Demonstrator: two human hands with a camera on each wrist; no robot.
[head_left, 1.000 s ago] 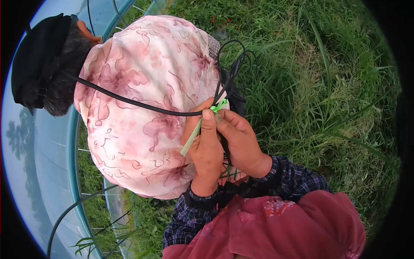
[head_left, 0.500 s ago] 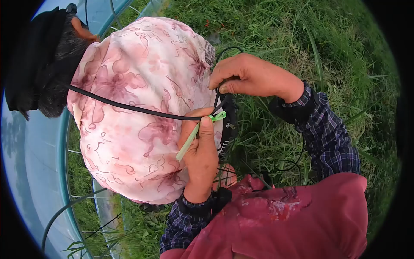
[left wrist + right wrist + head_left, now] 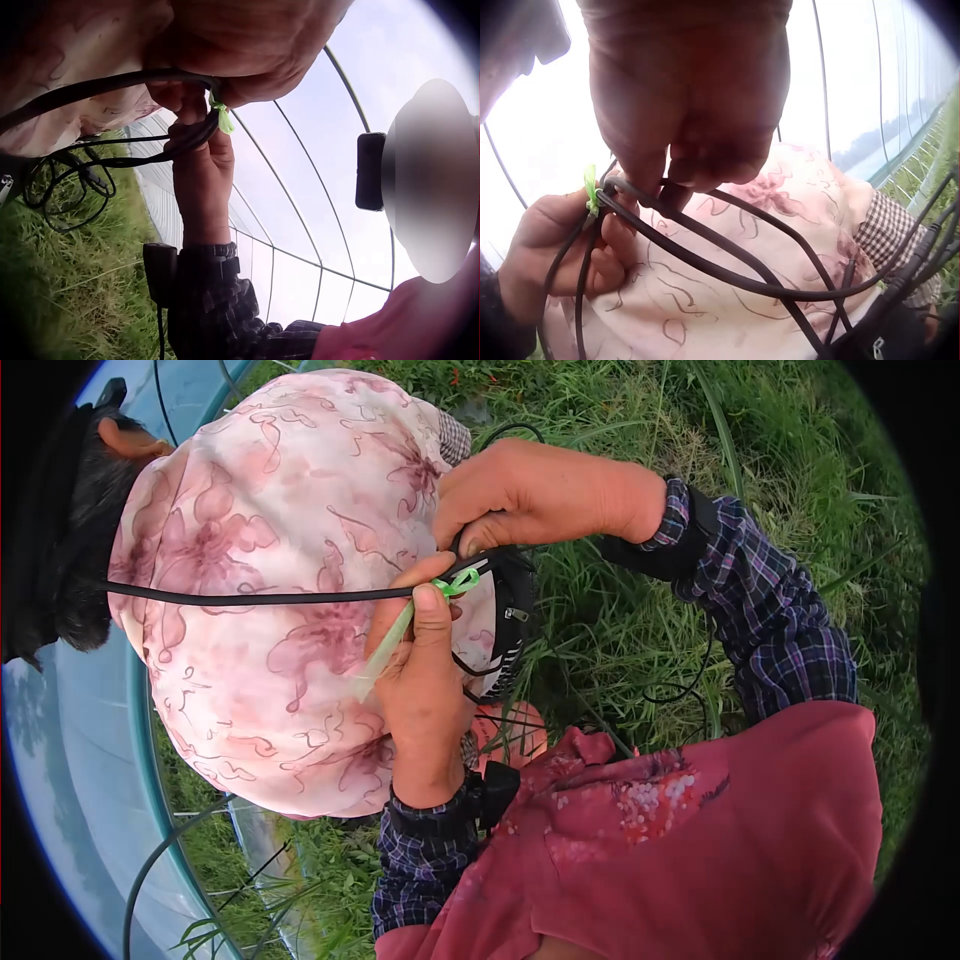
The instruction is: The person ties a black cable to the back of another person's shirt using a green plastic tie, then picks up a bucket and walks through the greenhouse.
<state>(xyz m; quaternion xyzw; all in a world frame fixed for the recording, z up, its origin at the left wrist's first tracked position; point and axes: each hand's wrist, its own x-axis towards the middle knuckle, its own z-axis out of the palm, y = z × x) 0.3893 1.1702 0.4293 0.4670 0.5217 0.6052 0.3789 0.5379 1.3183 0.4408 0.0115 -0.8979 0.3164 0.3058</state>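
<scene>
right hand (image 3: 530, 490) above left hand (image 3: 420, 680); cables (image 3: 250, 597) between

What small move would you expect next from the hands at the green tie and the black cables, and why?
Probably the left hand pulls the green tie snug around the black cables. The left thumb and fingers already pinch the tie at the bundle, its long tail trails down past the palm, and the right hand grips the cables right beside it, holding them together.

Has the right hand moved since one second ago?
Yes. The right hand went from beside the left hand up to the black cables above the green tie.
</scene>
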